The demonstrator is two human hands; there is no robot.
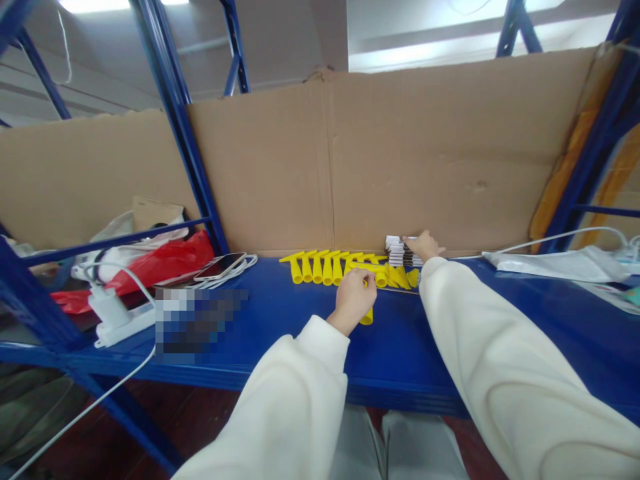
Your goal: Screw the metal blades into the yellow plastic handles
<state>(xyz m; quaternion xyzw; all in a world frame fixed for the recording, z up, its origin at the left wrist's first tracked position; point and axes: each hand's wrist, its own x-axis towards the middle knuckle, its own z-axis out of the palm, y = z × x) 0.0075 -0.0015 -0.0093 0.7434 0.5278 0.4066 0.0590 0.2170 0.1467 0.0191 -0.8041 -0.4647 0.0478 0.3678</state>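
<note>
My left hand (354, 297) is closed, its fingers pinched round a yellow tube-ended plastic piece (367, 317); most of that piece is hidden behind the hand. My right hand (424, 247) reaches to the back of the blue shelf, fingers stretched out over the right end of a small stack of flat white-and-dark pieces (395, 252). Whether it grips one of them is hard to make out. Between the hands and to the left runs a row of similar yellow pieces (317, 268), round open ends facing me. Several yellow wedge-like parts (400, 277) lie before the stack.
Behind the blue shelf top (280, 333) stands a cardboard panel (400, 153). On the left are a phone (220, 266), white cables, a power strip (130, 325) and a red bag (165, 263). A white plastic bag (555, 260) lies at right. Blue uprights (175, 113) frame the shelf.
</note>
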